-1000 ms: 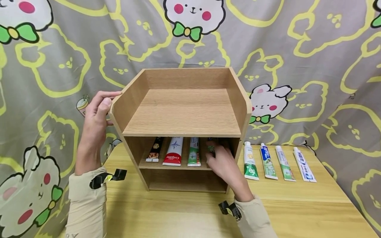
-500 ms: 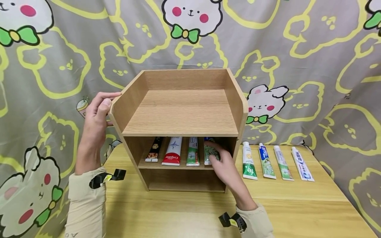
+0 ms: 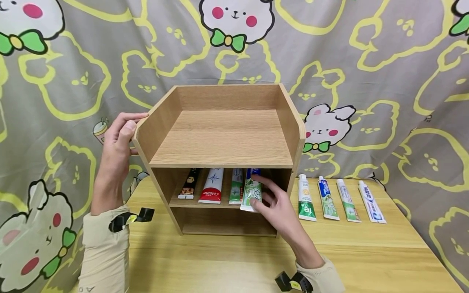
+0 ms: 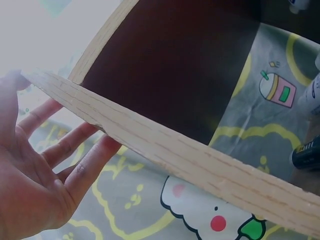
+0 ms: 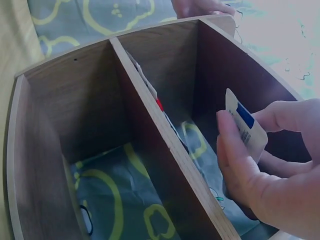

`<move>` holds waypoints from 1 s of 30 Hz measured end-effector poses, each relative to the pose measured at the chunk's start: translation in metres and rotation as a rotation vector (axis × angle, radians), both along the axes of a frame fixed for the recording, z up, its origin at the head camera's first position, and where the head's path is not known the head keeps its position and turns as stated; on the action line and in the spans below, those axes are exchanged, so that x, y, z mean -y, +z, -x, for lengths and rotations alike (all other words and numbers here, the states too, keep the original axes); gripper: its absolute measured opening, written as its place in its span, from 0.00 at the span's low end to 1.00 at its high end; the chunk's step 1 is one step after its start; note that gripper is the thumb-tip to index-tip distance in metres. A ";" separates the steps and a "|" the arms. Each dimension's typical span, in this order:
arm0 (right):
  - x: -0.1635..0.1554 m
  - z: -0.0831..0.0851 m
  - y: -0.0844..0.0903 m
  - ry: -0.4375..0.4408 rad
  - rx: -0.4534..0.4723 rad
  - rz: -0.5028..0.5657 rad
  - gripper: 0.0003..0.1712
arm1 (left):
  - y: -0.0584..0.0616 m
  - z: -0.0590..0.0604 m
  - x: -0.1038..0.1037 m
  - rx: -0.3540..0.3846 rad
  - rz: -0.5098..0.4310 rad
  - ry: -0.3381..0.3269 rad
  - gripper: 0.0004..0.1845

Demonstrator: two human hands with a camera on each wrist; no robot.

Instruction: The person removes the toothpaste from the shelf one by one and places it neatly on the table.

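A wooden shelf unit [image 3: 220, 138] stands on the light wood counter [image 3: 366, 252] in front of a grey curtain printed with cartoon animals [image 3: 384, 81]. The left hand [image 3: 119, 136] grips the upper left edge of the unit, thumb on the front of the side panel and fingers curled behind it; the left wrist view shows those fingers [image 4: 75, 160] lying along the panel's outer face. The right hand [image 3: 275, 201] pinches a green-and-white toothpaste tube [image 3: 252, 193] at the mouth of the middle shelf, thumb under its crimped end and fingers over the top, so the tube juts out past the shelf's front edge and leans slightly to the left. The right wrist view shows the flat crimped end [image 5: 245, 127] held between thumb and fingers. Beside it on the same shelf lie three more tubes: a dark one [image 3: 189, 185], a red-and-white one [image 3: 211, 187] and a green-and-white one [image 3: 236, 187]. To the right of the unit, four tubes [image 3: 338, 199] lie in a row on the counter, caps pointing toward the curtain. The top tray and bottom shelf hold nothing visible.
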State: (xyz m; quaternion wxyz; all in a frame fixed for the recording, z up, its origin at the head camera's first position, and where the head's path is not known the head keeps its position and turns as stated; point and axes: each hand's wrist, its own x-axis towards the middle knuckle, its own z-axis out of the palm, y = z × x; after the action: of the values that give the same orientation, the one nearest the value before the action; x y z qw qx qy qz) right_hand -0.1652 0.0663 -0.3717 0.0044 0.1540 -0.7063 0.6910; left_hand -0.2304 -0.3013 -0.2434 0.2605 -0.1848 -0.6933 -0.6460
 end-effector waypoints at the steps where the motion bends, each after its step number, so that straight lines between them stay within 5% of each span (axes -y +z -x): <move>1: -0.001 -0.001 0.000 0.009 0.005 0.015 0.34 | 0.000 0.000 0.000 -0.002 0.004 -0.002 0.19; 30: -0.014 -0.023 -0.019 0.119 -0.041 0.078 0.46 | 0.004 -0.004 -0.003 0.035 0.023 -0.064 0.20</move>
State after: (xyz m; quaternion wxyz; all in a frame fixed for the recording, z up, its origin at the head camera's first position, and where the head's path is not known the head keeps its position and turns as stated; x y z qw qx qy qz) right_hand -0.1420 0.0806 -0.3907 -0.0163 0.2095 -0.6681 0.7138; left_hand -0.2260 -0.2980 -0.2391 0.2254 -0.1982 -0.6988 -0.6493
